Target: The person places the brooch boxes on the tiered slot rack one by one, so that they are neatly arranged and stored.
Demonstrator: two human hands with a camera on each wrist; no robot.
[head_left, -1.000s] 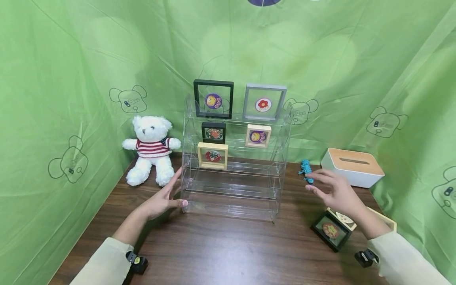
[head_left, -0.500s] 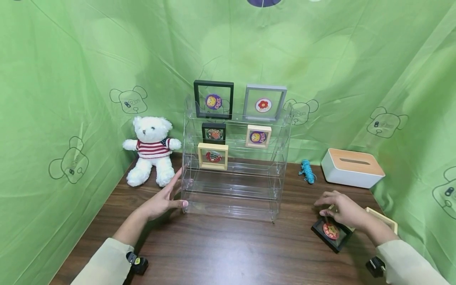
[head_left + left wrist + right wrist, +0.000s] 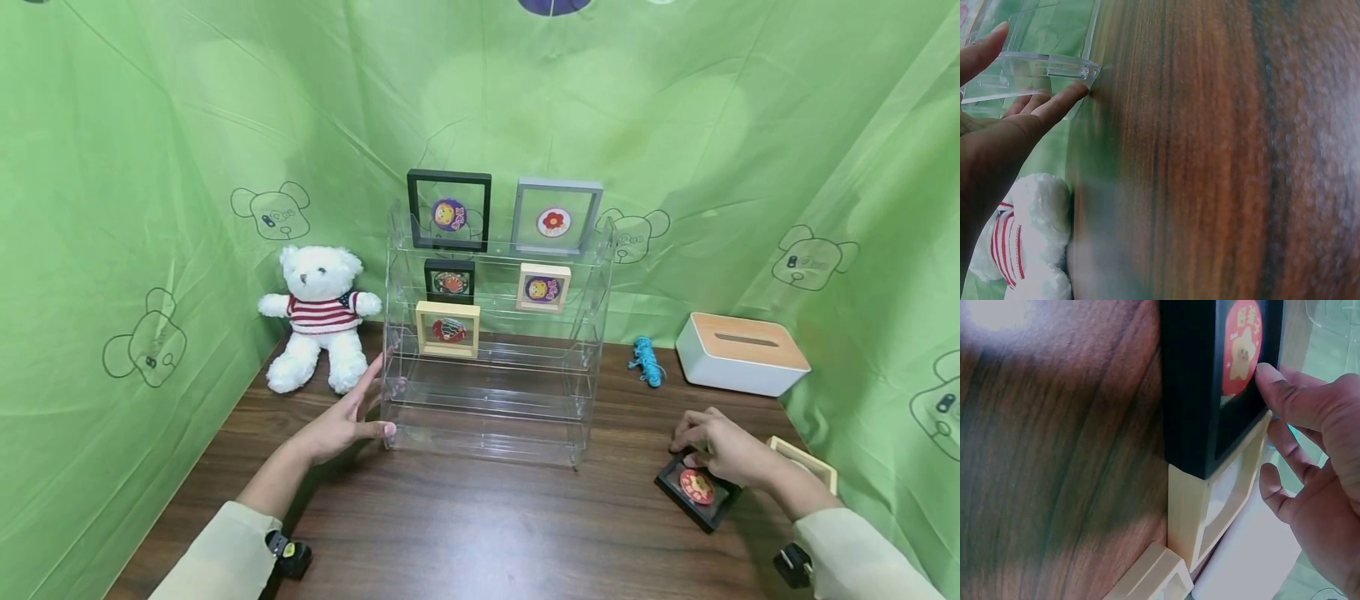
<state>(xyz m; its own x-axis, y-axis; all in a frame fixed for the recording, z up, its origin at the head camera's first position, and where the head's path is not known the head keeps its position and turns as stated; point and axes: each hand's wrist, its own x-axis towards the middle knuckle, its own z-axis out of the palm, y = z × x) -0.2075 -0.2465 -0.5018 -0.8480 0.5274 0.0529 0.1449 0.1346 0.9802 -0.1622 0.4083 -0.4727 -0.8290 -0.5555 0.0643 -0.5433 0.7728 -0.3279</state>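
Note:
A clear acrylic tiered rack (image 3: 487, 400) stands mid-table, with several framed round badges on its upper tiers. My left hand (image 3: 336, 431) rests at its lower left side, thumb by the front corner and fingers extended along the side. In the left wrist view those fingers (image 3: 1054, 107) are straight against the clear plastic. At the right, my right hand (image 3: 723, 450) pinches the far edge of a black display frame (image 3: 697, 492) holding a red badge. The right wrist view shows the thumb on its clear pane. Pale wooden frames (image 3: 1186, 509) lie beside it, partly hidden in the head view.
A white teddy bear (image 3: 318, 312) in a striped sweater sits left of the rack. Behind my right hand are a blue bundle of cord (image 3: 646, 362) and a tissue box (image 3: 742, 350) with a wooden lid. Green cloth (image 3: 480, 100) hangs around the table.
My right hand has come down from near the blue cord to the black display frame and now pinches its edge. The left hand stays at the rack's side.

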